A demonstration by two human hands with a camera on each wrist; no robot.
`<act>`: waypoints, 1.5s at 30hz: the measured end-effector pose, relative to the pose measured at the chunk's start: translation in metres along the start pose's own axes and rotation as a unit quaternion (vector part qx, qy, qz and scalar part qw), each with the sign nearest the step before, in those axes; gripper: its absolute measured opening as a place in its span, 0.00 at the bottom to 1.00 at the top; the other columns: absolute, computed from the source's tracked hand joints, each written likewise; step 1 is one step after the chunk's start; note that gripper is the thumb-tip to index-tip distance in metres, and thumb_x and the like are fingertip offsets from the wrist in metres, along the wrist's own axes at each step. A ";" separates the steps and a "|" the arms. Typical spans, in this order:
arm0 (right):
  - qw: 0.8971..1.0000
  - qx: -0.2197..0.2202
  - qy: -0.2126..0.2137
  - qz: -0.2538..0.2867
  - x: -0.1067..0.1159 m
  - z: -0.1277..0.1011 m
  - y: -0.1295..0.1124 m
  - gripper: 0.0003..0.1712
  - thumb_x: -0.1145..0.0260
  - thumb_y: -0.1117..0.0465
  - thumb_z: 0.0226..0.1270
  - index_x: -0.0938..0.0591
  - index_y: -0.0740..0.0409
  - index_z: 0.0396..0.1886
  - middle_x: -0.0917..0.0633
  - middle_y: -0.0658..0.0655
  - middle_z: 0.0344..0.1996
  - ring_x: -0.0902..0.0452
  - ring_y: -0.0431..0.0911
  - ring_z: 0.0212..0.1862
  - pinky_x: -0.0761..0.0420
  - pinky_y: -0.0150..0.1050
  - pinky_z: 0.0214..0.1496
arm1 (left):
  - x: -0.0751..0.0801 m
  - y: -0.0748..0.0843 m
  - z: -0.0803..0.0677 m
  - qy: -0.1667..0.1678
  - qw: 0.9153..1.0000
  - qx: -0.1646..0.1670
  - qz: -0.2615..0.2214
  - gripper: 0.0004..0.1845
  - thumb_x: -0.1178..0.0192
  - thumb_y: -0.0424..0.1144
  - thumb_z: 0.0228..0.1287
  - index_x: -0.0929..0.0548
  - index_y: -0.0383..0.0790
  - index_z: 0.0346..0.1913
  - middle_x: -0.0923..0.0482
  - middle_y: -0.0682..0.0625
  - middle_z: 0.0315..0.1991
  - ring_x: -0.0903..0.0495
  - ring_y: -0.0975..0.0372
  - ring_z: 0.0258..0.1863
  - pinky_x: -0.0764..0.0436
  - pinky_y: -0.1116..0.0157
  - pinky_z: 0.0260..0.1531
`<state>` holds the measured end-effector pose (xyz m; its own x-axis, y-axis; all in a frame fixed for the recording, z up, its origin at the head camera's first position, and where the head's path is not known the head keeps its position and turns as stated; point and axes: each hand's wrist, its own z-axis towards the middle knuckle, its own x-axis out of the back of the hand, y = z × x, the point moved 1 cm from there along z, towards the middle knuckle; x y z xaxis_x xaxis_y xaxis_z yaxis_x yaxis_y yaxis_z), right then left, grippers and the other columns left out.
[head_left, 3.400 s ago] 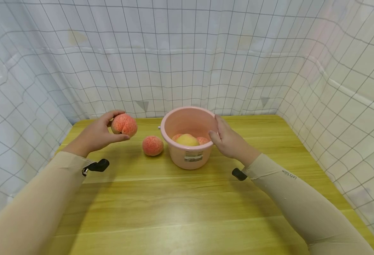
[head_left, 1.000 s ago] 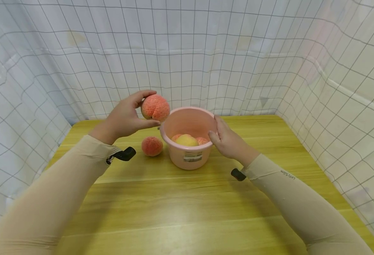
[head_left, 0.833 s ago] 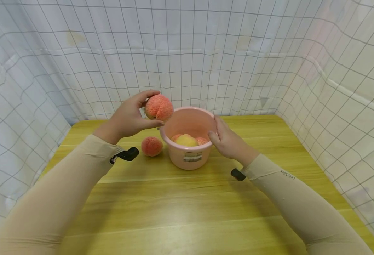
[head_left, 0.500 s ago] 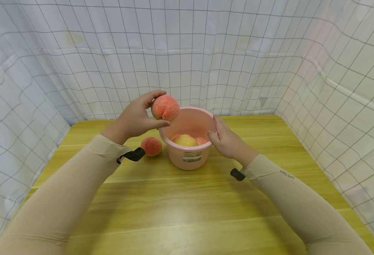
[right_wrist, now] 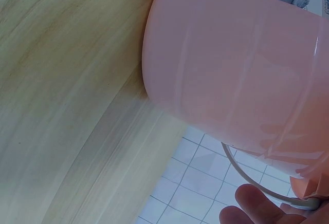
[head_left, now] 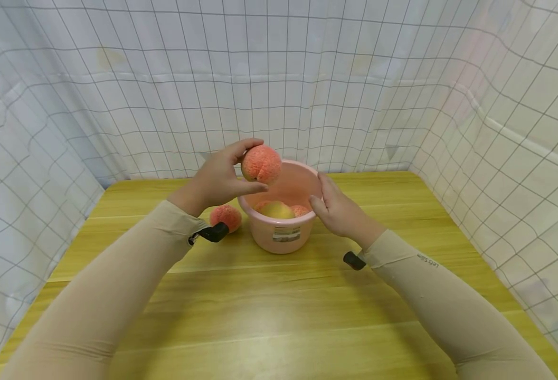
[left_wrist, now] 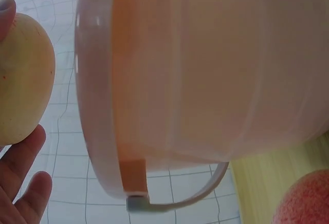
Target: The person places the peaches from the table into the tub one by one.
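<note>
My left hand (head_left: 221, 177) holds a peach (head_left: 262, 163) between thumb and fingers, above the left rim of a pink plastic bucket (head_left: 263, 232). In the left wrist view the pale side of this peach (left_wrist: 28, 75) shows beside the bucket's rim. My right hand (head_left: 342, 208) grips the bucket's right rim, its thumb over the edge and the other fingers around the outside. Inside the bucket lie a yellow fruit (head_left: 277, 211) and reddish peaches (head_left: 300, 210), partly hidden by the wall. Another peach (head_left: 225, 215) rests on the table left of the bucket, partly behind the left wrist's black camera mount.
The bucket stands near the back of a wooden table (head_left: 269, 306). White grid-patterned curtains (head_left: 279, 95) enclose the back and sides. A thin bucket handle (left_wrist: 190, 201) hangs down at the bucket's far side.
My left hand has carried the peach rightward, first rising and then dipping slightly, from the table's left side to over the bucket's left rim. The right hand keeps its grip on the rim.
</note>
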<state>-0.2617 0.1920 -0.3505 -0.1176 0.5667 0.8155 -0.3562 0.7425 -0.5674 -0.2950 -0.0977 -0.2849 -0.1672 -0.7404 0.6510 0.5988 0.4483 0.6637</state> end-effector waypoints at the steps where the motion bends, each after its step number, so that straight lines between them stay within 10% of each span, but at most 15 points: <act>1: 1.000 0.001 0.000 0.001 0.000 0.000 0.000 0.45 0.53 0.48 0.85 0.60 0.63 0.86 0.49 0.67 0.85 0.44 0.62 0.83 0.37 0.60 0.82 | -0.001 0.001 0.000 -0.002 1.000 0.001 -0.002 0.48 0.17 0.42 0.53 0.30 0.43 0.77 0.22 0.46 0.68 0.19 0.53 0.61 0.19 0.48 0.64; 45: 1.000 -0.009 -0.005 0.000 0.000 0.000 0.000 0.45 0.54 0.47 0.85 0.61 0.65 0.86 0.52 0.67 0.85 0.50 0.62 0.85 0.42 0.59 0.84 | -0.025 0.009 0.016 -0.045 0.998 0.002 -0.041 0.49 0.18 0.44 0.56 0.32 0.45 0.78 0.22 0.48 0.69 0.21 0.56 0.65 0.21 0.50 0.68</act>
<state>-0.2621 0.1923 -0.3505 -0.1264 0.5628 0.8169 -0.3400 0.7490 -0.5686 -0.2978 -0.0671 -0.2896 -0.2855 -0.7273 0.6241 0.5766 0.3898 0.7181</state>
